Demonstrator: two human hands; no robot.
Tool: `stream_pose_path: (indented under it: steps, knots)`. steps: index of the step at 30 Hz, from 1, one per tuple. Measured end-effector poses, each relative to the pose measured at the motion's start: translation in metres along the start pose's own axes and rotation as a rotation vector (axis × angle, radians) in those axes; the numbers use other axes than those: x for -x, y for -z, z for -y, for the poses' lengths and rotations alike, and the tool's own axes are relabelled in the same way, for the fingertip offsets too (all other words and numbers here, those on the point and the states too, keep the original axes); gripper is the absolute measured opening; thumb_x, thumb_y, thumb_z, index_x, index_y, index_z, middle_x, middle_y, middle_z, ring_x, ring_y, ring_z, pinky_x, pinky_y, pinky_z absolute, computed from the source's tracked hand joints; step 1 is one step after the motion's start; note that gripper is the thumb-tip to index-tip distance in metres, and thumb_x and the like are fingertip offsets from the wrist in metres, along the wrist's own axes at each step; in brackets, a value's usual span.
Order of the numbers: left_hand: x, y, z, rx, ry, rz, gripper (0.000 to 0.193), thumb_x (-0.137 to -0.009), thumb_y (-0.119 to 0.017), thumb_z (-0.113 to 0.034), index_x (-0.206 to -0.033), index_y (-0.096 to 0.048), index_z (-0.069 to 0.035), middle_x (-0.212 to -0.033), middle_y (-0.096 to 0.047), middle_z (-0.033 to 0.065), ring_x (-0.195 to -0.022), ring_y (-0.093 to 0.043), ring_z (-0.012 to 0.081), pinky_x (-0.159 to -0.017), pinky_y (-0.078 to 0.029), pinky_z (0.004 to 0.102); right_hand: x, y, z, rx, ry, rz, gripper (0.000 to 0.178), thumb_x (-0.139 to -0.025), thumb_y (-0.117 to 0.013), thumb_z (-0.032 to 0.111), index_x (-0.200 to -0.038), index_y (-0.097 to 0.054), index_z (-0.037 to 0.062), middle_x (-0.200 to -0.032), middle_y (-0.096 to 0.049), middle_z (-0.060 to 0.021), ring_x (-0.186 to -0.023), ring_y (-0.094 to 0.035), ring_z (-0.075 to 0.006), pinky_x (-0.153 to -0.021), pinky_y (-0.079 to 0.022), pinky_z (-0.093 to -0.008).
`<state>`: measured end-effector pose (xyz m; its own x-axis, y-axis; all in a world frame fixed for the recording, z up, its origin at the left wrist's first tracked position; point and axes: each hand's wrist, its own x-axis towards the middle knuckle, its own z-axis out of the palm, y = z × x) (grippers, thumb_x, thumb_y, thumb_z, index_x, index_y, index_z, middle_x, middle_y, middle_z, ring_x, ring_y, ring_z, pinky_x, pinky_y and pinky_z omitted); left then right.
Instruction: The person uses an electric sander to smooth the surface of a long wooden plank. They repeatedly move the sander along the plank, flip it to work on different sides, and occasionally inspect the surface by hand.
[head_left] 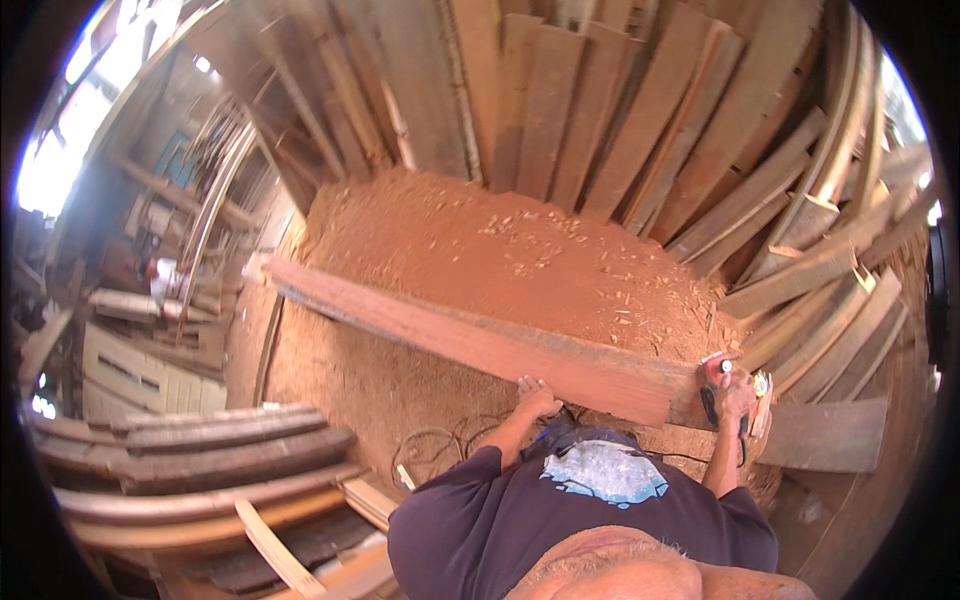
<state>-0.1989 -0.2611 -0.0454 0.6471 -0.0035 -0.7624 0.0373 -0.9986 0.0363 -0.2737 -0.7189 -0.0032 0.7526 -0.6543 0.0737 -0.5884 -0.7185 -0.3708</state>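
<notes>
A long reddish wooden plank [490,342] lies across in front of me, running from the far left to the near right. My right hand [737,396] is closed around a red and black power tool [714,372], which looks like an electric planer and sits at the plank's right end. The tool's underside is hidden. Against the plank's near edge, around its middle, rests my left hand [539,394], its fingers stretched out over the wood and holding nothing. The plank's surface is bare and pinkish, darker toward the right end.
Tall boards [545,110] lean in a row along the far side. More boards [840,320] are stacked at the right, and timber [200,450] is piled at the near left. Reddish sawdust [450,235] and shavings cover the ground. A dark cable [440,440] loops near my left arm.
</notes>
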Motion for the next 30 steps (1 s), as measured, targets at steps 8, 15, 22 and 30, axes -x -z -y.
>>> stream_pose_path:
  steps: [8,15,22,30]
  knots:
    - [0.008,-0.004,0.009,0.2,-0.145,-0.068,0.09,-0.084,-0.064,-0.052,-0.152,-0.028,-0.005,-0.152,-0.004,0.0428,-0.142,0.0,0.06,-0.118,-0.012,0.0568,0.045,-0.071,0.092,0.147,0.145,0.505,0.048,-0.088,-0.059,0.041,-0.126,-0.059,0.0109,-0.128,-0.052,-0.0269,-0.12,-0.049,-0.0461,-0.101,-0.043,-0.0491]
    - [0.001,-0.016,0.072,0.794,-0.316,-0.314,0.046,-0.085,-0.068,-0.043,-0.109,-0.069,-0.004,-0.109,-0.066,0.0281,-0.102,-0.066,0.0378,-0.085,-0.053,0.0443,0.038,-0.137,0.059,-0.002,0.159,0.778,0.044,-0.09,-0.057,0.039,-0.112,-0.067,0.0032,-0.114,-0.065,-0.026,-0.112,-0.061,-0.0394,-0.096,-0.046,-0.0441]
    - [-0.028,-0.072,0.135,1.42,0.133,0.036,0.059,-0.086,-0.069,-0.051,-0.117,-0.057,-0.002,-0.103,-0.063,0.011,-0.084,-0.061,0.0188,-0.068,-0.051,0.0367,0.03,-0.186,0.028,0.04,0.178,0.579,0.045,-0.091,-0.055,0.041,-0.109,-0.069,0.0034,-0.118,-0.063,-0.0266,-0.115,-0.058,-0.039,-0.101,-0.042,-0.0459]
    - [-0.038,-0.064,0.103,1.853,0.239,0.122,0.117,-0.076,-0.07,-0.067,-0.153,-0.01,-0.003,-0.155,-0.021,0.0299,-0.141,-0.028,0.0475,-0.105,-0.031,0.0665,0.043,-0.126,0.06,0.05,0.259,0.71,0.042,-0.092,-0.052,0.044,-0.099,-0.072,0.0076,-0.111,-0.066,-0.0233,-0.111,-0.059,-0.0397,-0.101,-0.041,-0.046]
